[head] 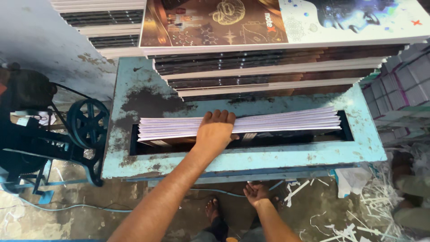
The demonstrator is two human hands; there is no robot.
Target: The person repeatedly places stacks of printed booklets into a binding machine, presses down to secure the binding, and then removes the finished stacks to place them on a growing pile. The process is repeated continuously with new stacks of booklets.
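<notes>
Behind the blue metal table (pixel 134 85), at its far edge, big stacks of printed cover boards (pixel 268 67) pile up in stepped layers, and the top sheet shows a dark brown design on one half and a pale one on the other. The table itself is worn, its paint chipped and stained dark in patches, and a long slot runs across its middle. To the left of the table stands a dark machine with a spoked wheel (pixel 88 123), with a thin cable trailing over the concrete floor below it. To the right of the table sits another pile of paper bundles (pixel 403 85), and on the floor beneath that corner lie white paper trimmings (pixel 358 215). In the table's slot rests a stack of white sheets (pixel 277 121), long and flat, its edges fanned slightly at the left end, with dark covers showing just under it. My left hand (pixel 215 132) lies palm down on top of that stack, near its middle, fingers stretched out flat together and pressing on the paper, not curled round anything. My right hand (pixel 256 193) hangs below the table's near edge, well apart from the stack, palm up, fingers loosely open and holding nothing. Just left of it, on the floor, I can see my foot (pixel 212 208)
</notes>
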